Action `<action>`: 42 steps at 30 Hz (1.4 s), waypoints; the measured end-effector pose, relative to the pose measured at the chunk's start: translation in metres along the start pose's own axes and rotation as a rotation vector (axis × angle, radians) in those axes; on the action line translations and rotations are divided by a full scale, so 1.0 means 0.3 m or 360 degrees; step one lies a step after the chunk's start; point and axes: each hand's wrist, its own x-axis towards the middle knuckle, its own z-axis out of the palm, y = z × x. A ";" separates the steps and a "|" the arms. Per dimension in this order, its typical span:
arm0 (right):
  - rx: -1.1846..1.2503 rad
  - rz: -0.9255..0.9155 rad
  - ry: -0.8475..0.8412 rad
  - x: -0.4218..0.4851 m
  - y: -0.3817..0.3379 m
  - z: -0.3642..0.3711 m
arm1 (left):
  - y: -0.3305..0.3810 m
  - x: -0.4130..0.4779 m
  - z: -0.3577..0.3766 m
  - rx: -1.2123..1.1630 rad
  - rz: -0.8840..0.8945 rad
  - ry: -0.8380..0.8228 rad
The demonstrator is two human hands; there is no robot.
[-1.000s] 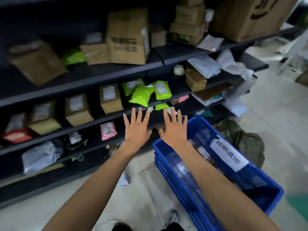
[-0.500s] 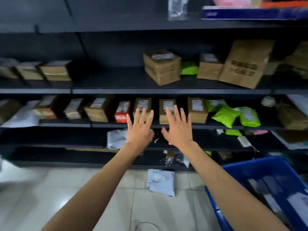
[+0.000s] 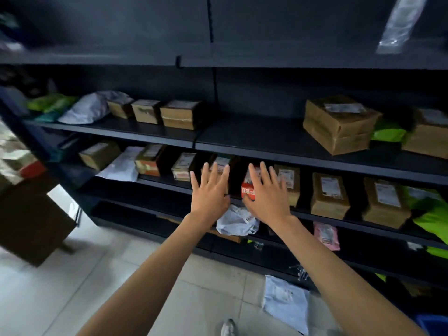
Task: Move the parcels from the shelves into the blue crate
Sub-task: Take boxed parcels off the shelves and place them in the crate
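Brown cardboard parcels (image 3: 180, 114) sit on the black metal shelves (image 3: 242, 139); none is in my hands. Upper shelf, left end: green plastic bags (image 3: 52, 103), a grey-white plastic mailer (image 3: 88, 110), then three small boxes in a row. Middle shelf: more labelled boxes along the front edge. My left hand (image 3: 209, 190) hovers flat before them, fingers straight and spread, gripping nothing. Just right of it, a red-and-white carton (image 3: 247, 192) stands at the shelf's front edge. My right hand (image 3: 268, 194) partly covers it, fingers likewise released; whether it touches, I cannot tell. Lower shelf, below both hands: a crumpled white mailer (image 3: 236, 223). Far right, low on the tiled floor (image 3: 72, 287): only a corner of the blue plastic crate (image 3: 434, 322) shows.
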 end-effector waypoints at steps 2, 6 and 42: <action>0.0019 -0.0007 0.0023 0.106 -0.044 0.031 | -0.096 0.082 0.002 0.0019 -0.0015 0.0033; 0.0047 -0.0016 0.0056 0.347 -0.140 0.092 | -0.277 0.255 0.000 0.0041 -0.0053 0.0057; -0.0263 0.0501 -0.0227 1.680 -0.802 0.476 | -1.904 1.464 0.229 -0.0063 -0.0034 -0.0285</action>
